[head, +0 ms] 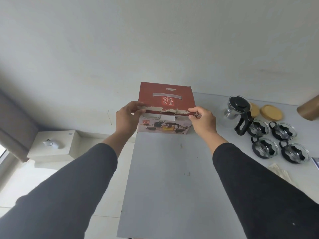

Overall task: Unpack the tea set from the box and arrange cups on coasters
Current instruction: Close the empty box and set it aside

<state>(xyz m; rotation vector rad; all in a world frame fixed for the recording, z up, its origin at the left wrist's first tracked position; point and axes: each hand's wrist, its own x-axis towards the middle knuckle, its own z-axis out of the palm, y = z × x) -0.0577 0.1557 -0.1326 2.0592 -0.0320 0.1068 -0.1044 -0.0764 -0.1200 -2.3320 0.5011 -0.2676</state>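
The red box (166, 107) is sitting at the far left corner of the grey desk (164, 178), against the wall, lid down; the left hand (128, 116) is pinching the torn front edge of the lid at its left corner; the right hand (202, 119) is pinching the same edge at the right corner. To the right, well apart from the box, a glass teapot (237, 111) is standing; four glass cups (278, 142) are resting just beside it; two wooden coasters (271, 112) are lying behind them.
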